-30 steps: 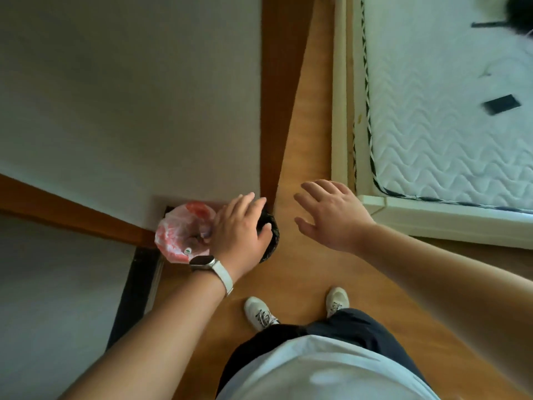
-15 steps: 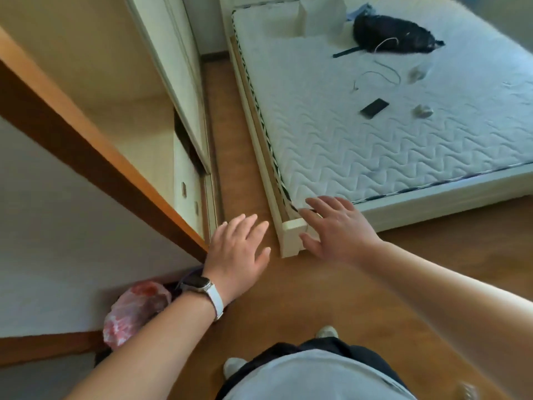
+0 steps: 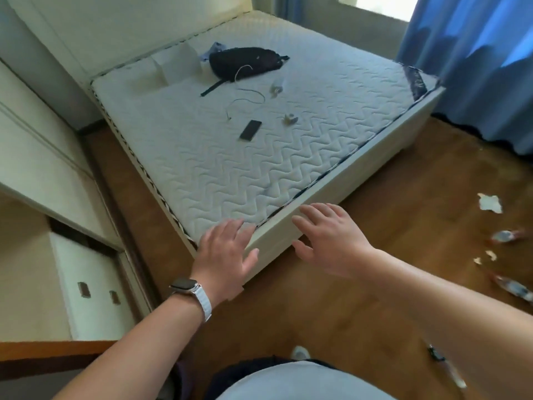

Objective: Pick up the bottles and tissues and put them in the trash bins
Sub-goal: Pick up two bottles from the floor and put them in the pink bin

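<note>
My left hand (image 3: 223, 256), with a watch on its wrist, hovers open over the near corner of the bed. My right hand (image 3: 328, 241) is open beside it, fingers spread, holding nothing. On the wooden floor at the right lie plastic bottles: one (image 3: 506, 235) further off, a second (image 3: 514, 287) nearer, and a third (image 3: 447, 366) close to my right arm. A crumpled white tissue (image 3: 489, 202) lies beyond them, with small tissue scraps (image 3: 487, 256) between the bottles. No trash bin is in view.
A bed with a bare white mattress (image 3: 259, 157) fills the middle; on it lie a black bag (image 3: 245, 63), a phone (image 3: 250, 130), a cable and small bits. A white wardrobe with drawers (image 3: 86, 284) stands left. Blue curtains (image 3: 476, 62) hang at the back right.
The view has swung up and right, away from the pink-bagged bin by the wall, onto the bed and the littered floor. Both hands stayed open and empty.
</note>
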Demonstrator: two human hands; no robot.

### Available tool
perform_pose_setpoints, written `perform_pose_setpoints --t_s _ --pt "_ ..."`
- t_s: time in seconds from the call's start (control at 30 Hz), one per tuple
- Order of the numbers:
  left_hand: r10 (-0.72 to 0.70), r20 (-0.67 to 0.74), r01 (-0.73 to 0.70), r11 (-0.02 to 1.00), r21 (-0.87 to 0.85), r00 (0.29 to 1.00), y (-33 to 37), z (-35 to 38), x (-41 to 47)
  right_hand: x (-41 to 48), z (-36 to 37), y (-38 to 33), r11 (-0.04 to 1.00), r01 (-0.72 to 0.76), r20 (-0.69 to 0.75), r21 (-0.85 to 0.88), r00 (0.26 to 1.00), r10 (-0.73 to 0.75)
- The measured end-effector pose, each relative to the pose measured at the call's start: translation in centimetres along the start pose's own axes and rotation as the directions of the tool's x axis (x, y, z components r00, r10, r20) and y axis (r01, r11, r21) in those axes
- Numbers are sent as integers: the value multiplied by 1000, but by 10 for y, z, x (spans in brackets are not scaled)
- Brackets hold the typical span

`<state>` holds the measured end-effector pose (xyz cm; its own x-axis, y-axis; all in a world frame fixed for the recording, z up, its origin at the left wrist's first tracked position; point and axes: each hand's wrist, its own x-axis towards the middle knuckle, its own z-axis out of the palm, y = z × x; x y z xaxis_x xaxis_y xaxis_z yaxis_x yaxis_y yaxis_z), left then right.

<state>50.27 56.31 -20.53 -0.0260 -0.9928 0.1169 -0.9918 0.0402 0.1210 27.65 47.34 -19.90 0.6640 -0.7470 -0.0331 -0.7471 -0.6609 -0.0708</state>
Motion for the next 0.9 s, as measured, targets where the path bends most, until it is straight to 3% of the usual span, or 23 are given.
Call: perform_pose_setpoints --t_s 0.4,0.9 --pt "261 23 -256 958 -128 965 77 31 126 -37 1 101 909 -412 -42 65 909 415" --pt "624 83 -591 768 -246 777 117 78 362 9 -14 213 577 -816 15 -17 577 816"
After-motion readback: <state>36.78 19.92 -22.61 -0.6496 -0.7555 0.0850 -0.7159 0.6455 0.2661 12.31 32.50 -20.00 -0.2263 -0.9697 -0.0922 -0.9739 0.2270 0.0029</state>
